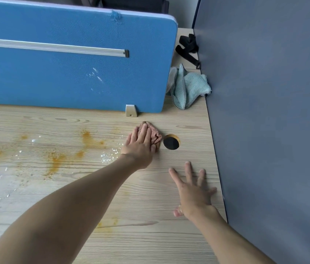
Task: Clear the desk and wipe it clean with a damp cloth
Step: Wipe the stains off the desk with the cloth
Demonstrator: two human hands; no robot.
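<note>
My left hand point(140, 144) lies flat with straight fingers on a small pinkish-brown cloth point(155, 134), pressing it onto the light wood-grain desk point(150, 235) just left of a round cable hole point(171, 141). My right hand point(193, 189) rests spread and flat on the desk near its right edge, holding nothing. Orange-yellow powder stains point(88, 138) and white specks point(107, 157) are scattered over the desk to the left of the cloth.
A blue divider panel point(74, 63) stands along the desk's back, with a metal bracket point(131, 110) at its foot. A light-blue cloth point(190, 86) lies bunched at the back right, a black strap point(187, 48) behind it. A grey partition point(274, 111) walls the right side.
</note>
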